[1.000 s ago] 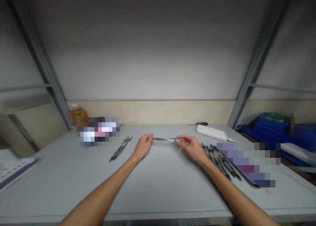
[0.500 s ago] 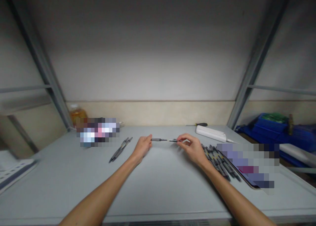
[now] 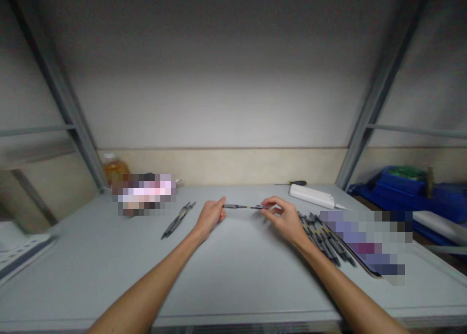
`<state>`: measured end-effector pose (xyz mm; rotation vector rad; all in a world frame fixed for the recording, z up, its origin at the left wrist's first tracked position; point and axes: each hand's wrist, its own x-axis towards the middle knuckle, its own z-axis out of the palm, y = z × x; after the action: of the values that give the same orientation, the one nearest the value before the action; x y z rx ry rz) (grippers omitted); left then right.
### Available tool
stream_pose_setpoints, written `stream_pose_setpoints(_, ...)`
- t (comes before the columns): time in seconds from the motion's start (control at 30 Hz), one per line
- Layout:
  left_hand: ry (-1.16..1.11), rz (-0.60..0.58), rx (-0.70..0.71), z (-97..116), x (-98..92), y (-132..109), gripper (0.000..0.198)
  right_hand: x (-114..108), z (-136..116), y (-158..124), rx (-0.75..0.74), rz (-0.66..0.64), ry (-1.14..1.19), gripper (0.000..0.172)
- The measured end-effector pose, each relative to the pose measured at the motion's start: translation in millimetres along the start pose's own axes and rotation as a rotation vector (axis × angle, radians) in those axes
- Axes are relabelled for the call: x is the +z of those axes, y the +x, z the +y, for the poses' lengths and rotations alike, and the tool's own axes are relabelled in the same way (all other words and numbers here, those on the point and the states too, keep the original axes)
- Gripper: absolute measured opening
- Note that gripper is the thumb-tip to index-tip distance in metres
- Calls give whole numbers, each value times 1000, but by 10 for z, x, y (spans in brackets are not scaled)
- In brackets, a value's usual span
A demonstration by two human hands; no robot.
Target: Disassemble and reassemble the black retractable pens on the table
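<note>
A grey pen [image 3: 235, 206] is held level above the table, stretched between my two hands. My left hand [image 3: 211, 218] is closed round its left end, thumb on top. My right hand [image 3: 282, 216] pinches the upper part with the clip at the right end between thumb and fingertips. The two parts of the pen meet near a small yellowish band, with no clear gap between them. A pair of similar grey pens [image 3: 178, 220] lies on the table left of my left hand. Several more pens [image 3: 324, 239] lie side by side by my right forearm, which partly covers them.
A blurred-out flat item [image 3: 359, 246] lies right of the pens. Behind it are a white power strip [image 3: 312, 196] and a screwdriver [image 3: 298, 183]. A bottle of amber liquid [image 3: 115, 168] and another blurred item [image 3: 146, 193] stand back left. Blue bins [image 3: 401, 193] are beyond the right edge.
My right hand's part of the pen has come together with the left part; the thin pale piece that showed between them is now covered. Both hands otherwise stay in place.
</note>
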<state>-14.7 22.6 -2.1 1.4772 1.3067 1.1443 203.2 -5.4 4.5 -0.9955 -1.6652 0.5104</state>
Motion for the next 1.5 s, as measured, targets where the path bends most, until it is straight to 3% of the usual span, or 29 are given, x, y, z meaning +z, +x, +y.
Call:
stream_pose_setpoints(0.13,30,-28,29,-20,10,25,55,-4,10,6,24,-6,20,22)
stream_pose_setpoints(0.3,-147,-114,206,2,16,11,35,-25,39,22,69,32,86,25)
stream_pose_setpoints(0.43,-138,-135,300,25,-1,-13,35,-55,78,46,129,63,103,27)
stream_pose_setpoints(0.6,-37,-117,305,20,-5,-7,32,-61,84,59,149,66,130,27)
stream_pose_setpoints(0.8,86,-18,257,-16,1,18,47,-48,102,53,149,58,191,25)
stream_pose_setpoints(1.03,-29,6,193,-70,-2,73,48,-76,153,75,134,107,177,26)
stream_pose_setpoints(1.5,-86,82,193,-98,-53,127,47,-184,84,106,158,302,167,24)
